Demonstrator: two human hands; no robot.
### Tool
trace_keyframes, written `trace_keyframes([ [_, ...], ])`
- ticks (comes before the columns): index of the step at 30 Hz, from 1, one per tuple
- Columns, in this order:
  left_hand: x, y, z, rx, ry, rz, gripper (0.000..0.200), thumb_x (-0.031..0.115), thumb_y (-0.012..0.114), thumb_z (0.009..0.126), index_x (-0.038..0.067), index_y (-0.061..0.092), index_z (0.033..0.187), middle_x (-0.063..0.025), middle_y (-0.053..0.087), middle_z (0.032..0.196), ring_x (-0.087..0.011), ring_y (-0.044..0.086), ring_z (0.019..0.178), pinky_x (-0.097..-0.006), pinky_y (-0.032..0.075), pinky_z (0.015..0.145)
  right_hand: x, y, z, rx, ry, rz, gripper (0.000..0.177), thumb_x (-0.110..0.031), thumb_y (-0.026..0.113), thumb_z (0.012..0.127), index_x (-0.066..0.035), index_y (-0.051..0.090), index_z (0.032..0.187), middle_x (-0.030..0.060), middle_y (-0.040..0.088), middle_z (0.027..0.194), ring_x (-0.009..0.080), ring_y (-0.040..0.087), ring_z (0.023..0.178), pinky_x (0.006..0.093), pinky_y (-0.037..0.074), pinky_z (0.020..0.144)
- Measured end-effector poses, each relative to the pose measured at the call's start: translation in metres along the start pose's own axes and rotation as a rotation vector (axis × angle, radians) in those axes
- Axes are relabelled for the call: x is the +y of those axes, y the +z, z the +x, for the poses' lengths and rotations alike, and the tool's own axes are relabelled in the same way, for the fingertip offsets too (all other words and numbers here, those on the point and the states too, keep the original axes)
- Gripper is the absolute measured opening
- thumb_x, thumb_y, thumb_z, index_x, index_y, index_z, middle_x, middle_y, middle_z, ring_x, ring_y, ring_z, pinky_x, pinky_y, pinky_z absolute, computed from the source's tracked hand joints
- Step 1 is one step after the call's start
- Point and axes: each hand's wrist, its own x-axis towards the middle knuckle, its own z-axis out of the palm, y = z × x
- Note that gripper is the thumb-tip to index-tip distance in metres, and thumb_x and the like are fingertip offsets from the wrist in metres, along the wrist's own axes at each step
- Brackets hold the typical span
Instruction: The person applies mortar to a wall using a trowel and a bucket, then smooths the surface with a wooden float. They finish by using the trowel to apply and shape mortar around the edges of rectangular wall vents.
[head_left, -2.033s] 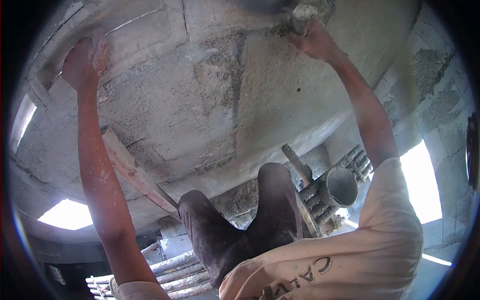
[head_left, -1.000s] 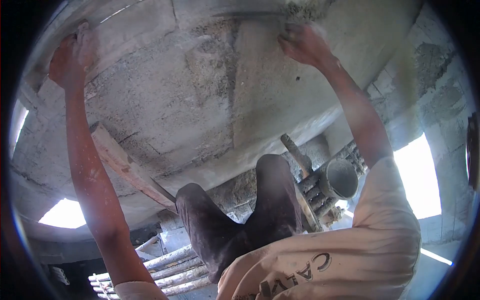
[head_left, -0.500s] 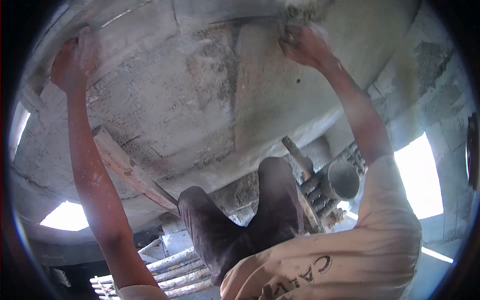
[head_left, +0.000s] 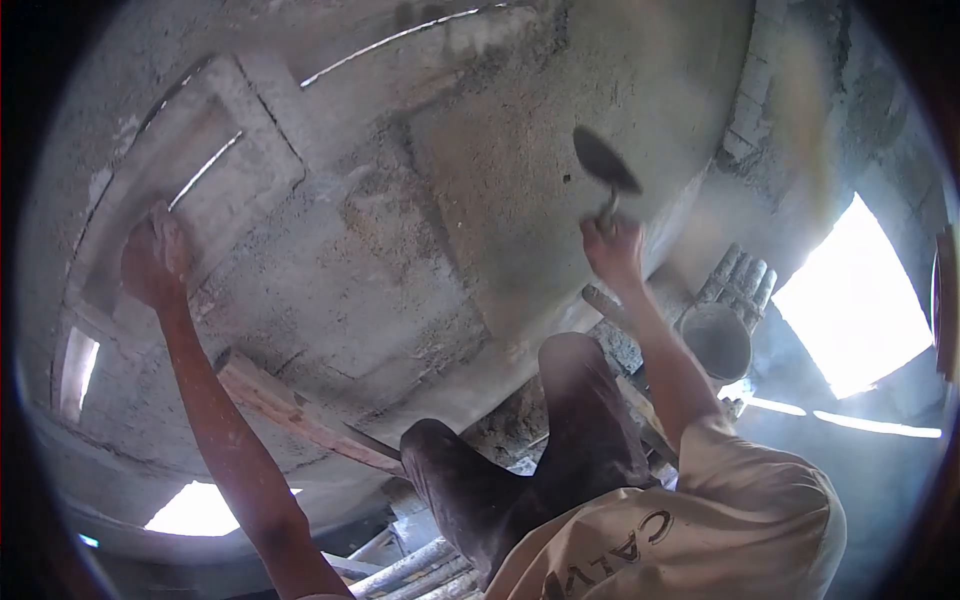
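My right hand (head_left: 613, 248) is closed round the handle of a trowel (head_left: 605, 160), its dark pointed blade raised in front of the rough grey cement wall (head_left: 390, 250). My left hand (head_left: 157, 258) is up at the far left with its fingers curled against the wall, close to the lower end of a narrow bright slit (head_left: 205, 170). Whatever those fingers grip, if anything, is hidden. Below the right forearm stands a bucket (head_left: 716, 342), its round mouth showing.
A wooden plank (head_left: 300, 410) slants from the wall toward my knees (head_left: 580, 400). Round poles (head_left: 430, 570) lie beneath me, and more pole ends (head_left: 740, 285) show beside the bucket. Bright openings (head_left: 855, 300) break the wall at right and lower left.
My right hand has come down from the upper wall, and the trowel blade now shows plainly. The view has shifted, so my left hand appears lower in the picture.
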Motion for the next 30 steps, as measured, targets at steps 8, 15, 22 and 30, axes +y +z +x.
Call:
trace_keyframes([
  [8, 0.029, -0.030, 0.029, -0.378, -0.229, 0.108, 0.047, 0.054, 0.061, 0.099, 0.012, 0.078, 0.115, -0.0152, 0.077, 0.105, -0.0367, 0.074, 0.092, -0.0468, 0.057, 0.079, 0.094, 0.040, -0.134, -0.302, 0.054, -0.137, 0.051, -0.022, 0.070, 0.089, 0.006, 0.058, 0.129, 0.0306, 0.069, 0.109, 0.0448, 0.069, 0.104, 0.0477, 0.056, 0.092],
  [15, 0.010, -0.025, 0.020, -0.322, -0.145, 0.110, 0.050, 0.055, 0.059, 0.099, 0.013, 0.077, 0.117, -0.0156, 0.077, 0.108, -0.0389, 0.073, 0.098, -0.0492, 0.056, 0.087, 0.051, 0.068, -0.189, -0.621, 0.497, 0.635, 0.037, -0.024, 0.069, 0.099, 0.003, 0.063, 0.122, 0.0052, 0.065, 0.082, 0.0124, 0.062, 0.063, 0.0297, 0.051, 0.055],
  [22, 0.012, -0.022, 0.023, -0.381, -0.153, 0.243, 0.053, 0.060, 0.063, 0.094, 0.015, 0.076, 0.119, -0.0149, 0.076, 0.108, -0.0376, 0.073, 0.097, -0.0499, 0.057, 0.086, -0.021, 0.024, -0.179, -0.552, 0.418, 1.284, 0.046, -0.035, 0.063, 0.104, 0.001, 0.056, 0.133, 0.0052, 0.062, 0.081, 0.0106, 0.056, 0.060, 0.0285, 0.045, 0.052],
  [30, -0.015, -0.004, 0.009, -0.276, -0.073, 0.153, 0.058, 0.060, 0.071, 0.085, 0.011, 0.074, 0.117, -0.0144, 0.076, 0.105, -0.0379, 0.072, 0.095, -0.0519, 0.056, 0.081, -0.136, 0.045, -0.091, -0.480, 0.392, 1.900, 0.054, -0.063, 0.039, 0.108, -0.012, 0.053, 0.106, 0.0026, 0.052, 0.067, 0.0138, 0.053, 0.049, 0.0325, 0.045, 0.040],
])
